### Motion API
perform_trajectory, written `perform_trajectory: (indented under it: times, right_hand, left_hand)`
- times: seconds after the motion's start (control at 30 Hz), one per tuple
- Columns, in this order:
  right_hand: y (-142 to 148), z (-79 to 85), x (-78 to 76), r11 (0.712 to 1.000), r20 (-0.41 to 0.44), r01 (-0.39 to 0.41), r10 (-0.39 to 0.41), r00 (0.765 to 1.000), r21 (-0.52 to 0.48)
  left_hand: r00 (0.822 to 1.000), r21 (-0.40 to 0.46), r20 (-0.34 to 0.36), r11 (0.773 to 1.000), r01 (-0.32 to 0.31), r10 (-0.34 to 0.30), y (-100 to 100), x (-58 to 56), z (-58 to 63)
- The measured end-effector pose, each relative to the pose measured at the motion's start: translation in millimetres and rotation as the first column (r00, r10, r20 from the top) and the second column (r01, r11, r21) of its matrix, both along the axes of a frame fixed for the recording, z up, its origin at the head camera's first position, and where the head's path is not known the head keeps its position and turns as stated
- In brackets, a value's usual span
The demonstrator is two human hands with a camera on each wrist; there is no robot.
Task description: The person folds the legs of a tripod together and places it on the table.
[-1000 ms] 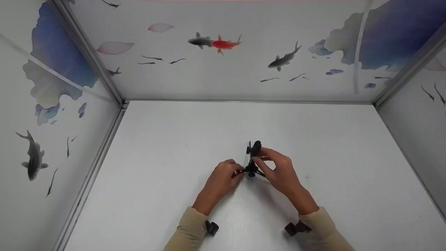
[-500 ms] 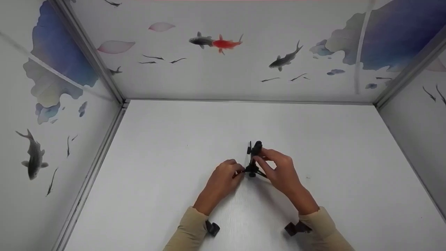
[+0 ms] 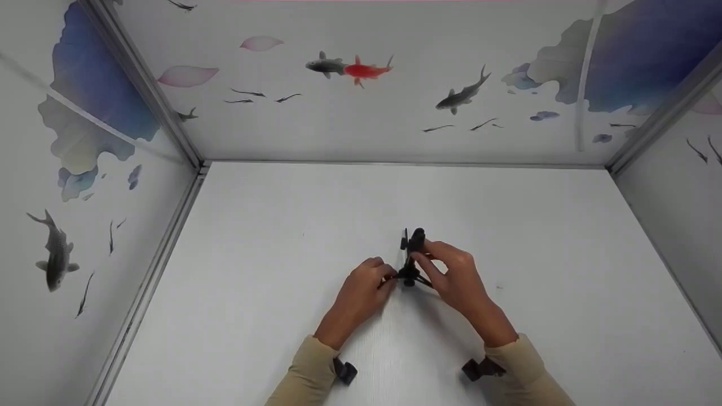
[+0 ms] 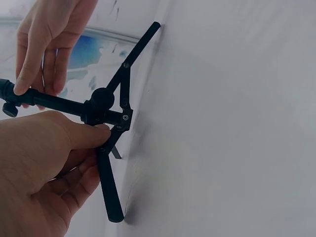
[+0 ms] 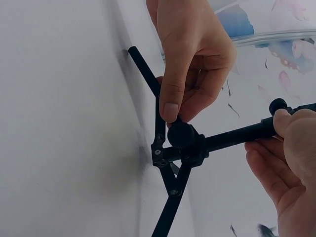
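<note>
A small black tripod (image 3: 409,273) stands upright on the white table, its legs spread. My left hand (image 3: 364,286) pinches one leg close to the hub, thumb just below a round knob (image 4: 102,98) in the left wrist view. Higher up, my right hand (image 3: 459,282) holds the centre column (image 5: 239,137) between thumb and fingers, beside a smaller knob (image 5: 278,105). In the left wrist view, two splayed legs show clearly, including the lower leg (image 4: 111,192); a third is mostly hidden behind the hub. The tripod's dark head (image 3: 417,238) rises above my right fingertips.
The white tabletop (image 3: 271,225) spreads around both hands. Walls with painted fish and leaves enclose its back and sides, joined by metal rails (image 3: 186,192). Black wrist cameras (image 3: 345,371) sit at both beige cuffs, low over the table.
</note>
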State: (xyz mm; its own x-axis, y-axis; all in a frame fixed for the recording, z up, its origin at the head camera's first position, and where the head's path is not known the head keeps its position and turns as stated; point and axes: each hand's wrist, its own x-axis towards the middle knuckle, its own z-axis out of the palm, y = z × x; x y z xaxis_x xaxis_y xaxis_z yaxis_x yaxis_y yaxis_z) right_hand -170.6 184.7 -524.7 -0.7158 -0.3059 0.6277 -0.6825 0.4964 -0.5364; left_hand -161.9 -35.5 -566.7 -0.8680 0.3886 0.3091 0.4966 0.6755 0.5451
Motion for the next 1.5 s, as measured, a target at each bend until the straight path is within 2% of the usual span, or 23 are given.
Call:
perform_trajectory:
  times: [0.37,0.53,0.83,1.07,1.5]
  right_hand:
    - [2.4,-0.9,0.3,1.0,-0.011,0.002,-0.002,1.0,0.002]
    - [2.5,-1.7,0.8,1.0,-0.006,0.009,-0.009,1.0,0.002]
    - [4.3,-1.8,1.5,0.999,0.013,0.025,-0.025,1.0,0.029]
    - [3.5,0.1,1.3,1.0,-0.019,0.02,-0.02,1.0,0.021]
    - [2.8,1.3,2.5,0.999,-0.023,0.018,-0.017,1.0,0.039]
  left_hand:
    - [0.999,0.052,-0.042,0.999,-0.011,0.014,2.4,1.2,2.0]
    - [0.999,0.062,-0.04,0.998,-0.009,0.011,2.2,1.0,0.0]
    - [1.0,0.091,-0.011,0.996,-0.006,0.007,2.3,1.1,-1.4]
    - [1.0,0.124,0.01,0.992,0.0,-0.002,2.8,1.4,-0.1]
    - [0.998,0.195,0.058,0.981,0.005,-0.016,-1.1,-4.5,1.8]
